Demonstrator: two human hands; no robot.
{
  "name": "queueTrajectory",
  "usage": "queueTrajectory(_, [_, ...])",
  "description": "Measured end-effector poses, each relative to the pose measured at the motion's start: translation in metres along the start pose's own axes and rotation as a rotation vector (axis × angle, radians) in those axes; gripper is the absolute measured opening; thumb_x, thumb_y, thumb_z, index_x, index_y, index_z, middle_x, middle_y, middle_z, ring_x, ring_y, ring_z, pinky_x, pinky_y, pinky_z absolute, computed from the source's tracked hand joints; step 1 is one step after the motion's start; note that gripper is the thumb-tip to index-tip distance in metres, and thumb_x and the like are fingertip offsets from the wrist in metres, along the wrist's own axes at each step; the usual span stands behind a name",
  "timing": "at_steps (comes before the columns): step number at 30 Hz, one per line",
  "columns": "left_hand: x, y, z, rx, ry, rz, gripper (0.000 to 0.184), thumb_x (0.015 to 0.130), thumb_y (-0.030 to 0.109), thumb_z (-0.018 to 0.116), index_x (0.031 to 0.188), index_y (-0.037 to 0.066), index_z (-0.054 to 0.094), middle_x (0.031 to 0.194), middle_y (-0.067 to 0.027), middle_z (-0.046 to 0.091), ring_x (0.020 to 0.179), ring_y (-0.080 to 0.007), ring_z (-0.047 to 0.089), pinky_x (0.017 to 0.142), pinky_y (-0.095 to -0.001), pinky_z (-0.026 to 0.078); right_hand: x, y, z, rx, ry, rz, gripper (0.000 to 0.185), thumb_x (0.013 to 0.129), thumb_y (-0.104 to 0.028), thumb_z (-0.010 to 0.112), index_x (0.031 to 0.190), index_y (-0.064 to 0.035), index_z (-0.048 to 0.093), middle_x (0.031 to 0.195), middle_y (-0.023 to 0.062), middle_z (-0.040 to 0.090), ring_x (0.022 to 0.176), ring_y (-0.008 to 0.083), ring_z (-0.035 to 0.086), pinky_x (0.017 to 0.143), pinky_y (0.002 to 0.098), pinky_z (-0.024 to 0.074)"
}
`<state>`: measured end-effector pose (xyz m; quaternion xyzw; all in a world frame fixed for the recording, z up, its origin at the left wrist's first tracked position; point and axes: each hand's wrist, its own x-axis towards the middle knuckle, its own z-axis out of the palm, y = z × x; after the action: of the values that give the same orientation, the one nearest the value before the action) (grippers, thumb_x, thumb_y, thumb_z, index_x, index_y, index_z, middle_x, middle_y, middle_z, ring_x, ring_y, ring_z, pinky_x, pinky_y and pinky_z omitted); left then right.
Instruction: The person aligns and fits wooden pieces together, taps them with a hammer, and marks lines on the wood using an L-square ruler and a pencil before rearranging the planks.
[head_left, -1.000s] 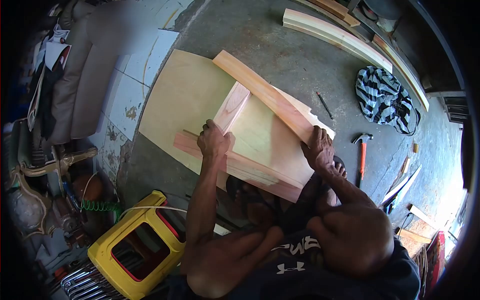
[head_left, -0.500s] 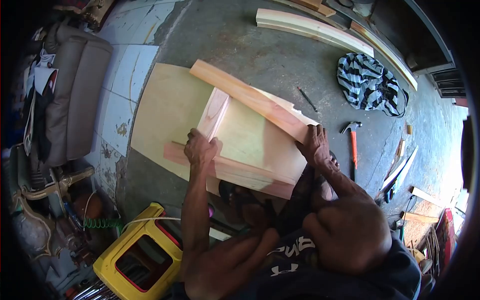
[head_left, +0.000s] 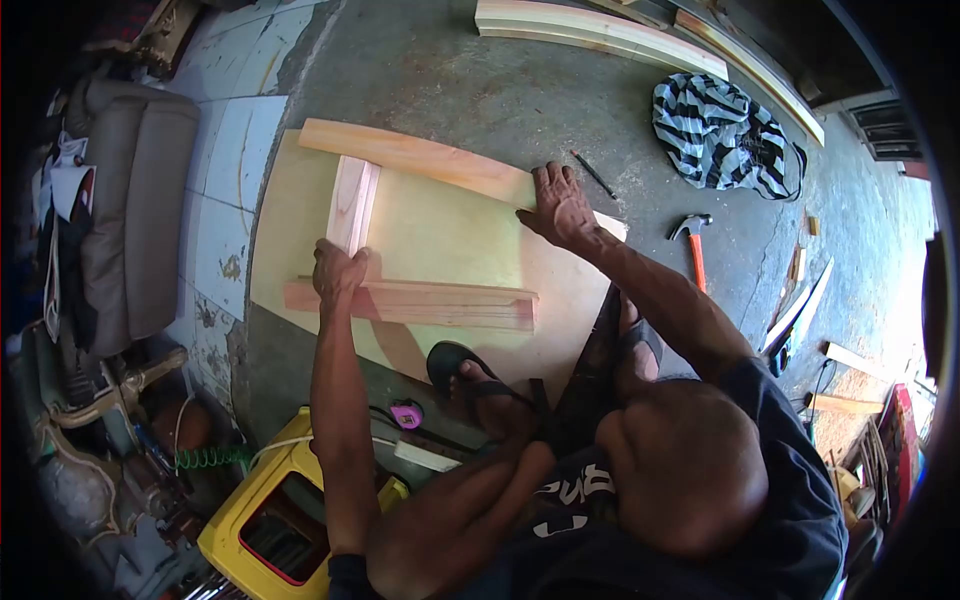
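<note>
A U-shaped arrangement of pale boards lies over a plywood sheet (head_left: 440,230) on the floor. My left hand (head_left: 340,270) grips the near end of the short crosspiece (head_left: 353,205), where it meets the near board (head_left: 450,305). Fingers of my right hand (head_left: 562,207) lie over the right end of the far board (head_left: 420,158), with the thumb on its inner side. The crosspiece's far end meets the far board near its left end. Whether these joints are fastened, I cannot tell.
A pencil (head_left: 594,174) and a claw hammer (head_left: 695,250) lie to the right, with a handsaw (head_left: 802,308) farther off. A striped cloth (head_left: 715,140) and long boards (head_left: 600,40) lie beyond. Near my sandalled foot (head_left: 475,375) are a pink tape measure (head_left: 407,414) and yellow plastic furniture (head_left: 225,530).
My hands have shifted the boards left across the plywood. The far board has swung to lie more nearly parallel with the near one. The tape measure shows more fully now.
</note>
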<state>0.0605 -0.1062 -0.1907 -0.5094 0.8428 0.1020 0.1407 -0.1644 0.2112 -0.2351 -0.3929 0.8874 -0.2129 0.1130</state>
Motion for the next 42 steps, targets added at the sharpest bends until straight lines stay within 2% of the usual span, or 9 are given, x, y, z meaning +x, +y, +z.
queueTrajectory(3, [-0.039,0.012,0.005,0.167,0.365,0.245,0.094,0.082,0.039,0.083,0.15,-0.005,0.034,0.141,-0.0323,0.048,0.137,-0.0458,0.045,0.111,-0.0541,0.041,0.0,-0.006,-0.007,-0.016,-0.061,0.056,0.064,0.08,-0.035,0.081,0.123,0.0037,0.052,0.122,0.0233,0.052,0.117,0.0419,0.051,0.101,0.0521,0.0463])
queueTrajectory(9, [-0.156,0.065,-0.005,0.109,-0.128,1.107,0.113,0.07,0.044,0.09,0.157,0.001,0.031,0.148,-0.0212,0.045,0.143,-0.0416,0.038,0.123,-0.0533,0.025,0.002,-0.004,-0.004,0.016,-0.061,0.044,0.068,0.078,-0.033,0.083,0.124,0.0048,0.051,0.119,0.024,0.052,0.112,0.0426,0.051,0.099,0.0514,0.0451])
queueTrajectory(19, [-0.158,0.083,0.053,0.067,-0.134,1.229,0.068,0.072,0.035,0.086,0.123,0.001,0.057,0.122,-0.0148,0.06,0.121,-0.0324,0.055,0.109,-0.0484,0.038,0.002,-0.005,-0.007,0.002,-0.06,0.052,0.065,0.079,-0.034,0.082,0.122,0.0049,0.052,0.119,0.0242,0.053,0.113,0.0428,0.052,0.1,0.0519,0.0454])
queueTrajectory(27, [-0.162,0.079,0.052,0.043,-0.137,1.196,0.082,0.075,0.038,0.084,0.14,0.002,0.05,0.133,-0.0167,0.057,0.133,-0.0333,0.05,0.119,-0.055,0.027,-0.004,0.0,-0.009,-0.012,-0.021,-0.071,0.063,0.079,-0.03,0.081,0.12,0.0059,0.051,0.119,0.0261,0.052,0.113,0.0457,0.05,0.1,0.0549,0.0423])
queueTrajectory(29, [-0.155,0.077,0.024,-0.251,-0.128,1.1,0.088,0.078,0.036,0.083,0.149,0.002,0.044,0.141,-0.0192,0.054,0.134,-0.0368,0.048,0.12,-0.0553,0.026,-0.002,0.003,-0.005,0.004,0.0,-0.074,0.061,0.078,-0.028,0.082,0.118,0.0049,0.051,0.114,0.0263,0.052,0.109,0.0456,0.05,0.097,0.0551,0.0426])
queueTrajectory(33, [-0.082,0.001,0.021,-0.635,0.737,0.471,0.041,0.088,0.021,0.074,0.121,0.001,0.062,0.119,-0.0222,0.062,0.113,-0.0397,0.058,0.1,-0.0498,0.043,0.0,-0.002,0.0,-0.002,0.036,-0.051,0.061,0.077,-0.029,0.084,0.117,0.0043,0.052,0.112,0.0243,0.053,0.107,0.0442,0.051,0.097,0.0543,0.0426])
queueTrajectory(35, [-0.048,-0.047,-0.012,-0.598,0.63,-0.259,0.043,0.085,0.023,0.071,0.117,-0.004,0.061,0.123,-0.027,0.061,0.11,-0.0431,0.06,0.095,-0.0529,0.047,0.003,-0.002,0.001,-0.024,0.03,-0.011,0.062,0.076,-0.03,0.084,0.117,0.0043,0.052,0.112,0.0235,0.053,0.108,0.0433,0.051,0.099,0.0534,0.0423])
queueTrajectory(38, [0.018,-0.13,0.034,-0.419,0.914,-0.482,0.046,0.088,0.039,0.069,0.101,-0.005,0.064,0.112,-0.0268,0.068,0.097,-0.0412,0.066,0.084,-0.0539,0.05,0.002,0.0,0.004,-0.088,-0.001,0.003,0.064,0.077,-0.032,0.083,0.121,0.0038,0.054,0.113,0.0217,0.054,0.11,0.0389,0.051,0.105,0.0499,0.0389])
queueTrajectory(42, [0.021,-0.13,0.012,-0.758,0.558,-0.52,0.058,0.091,0.054,0.065,0.093,-0.004,0.07,0.089,-0.0215,0.072,0.081,-0.0368,0.069,0.08,-0.0461,0.054,0.002,0.003,0.007,-0.102,-0.01,-0.004,0.064,0.078,-0.032,0.082,0.122,0.0038,0.052,0.111,0.0213,0.054,0.11,0.0391,0.051,0.104,0.0499,0.0388])
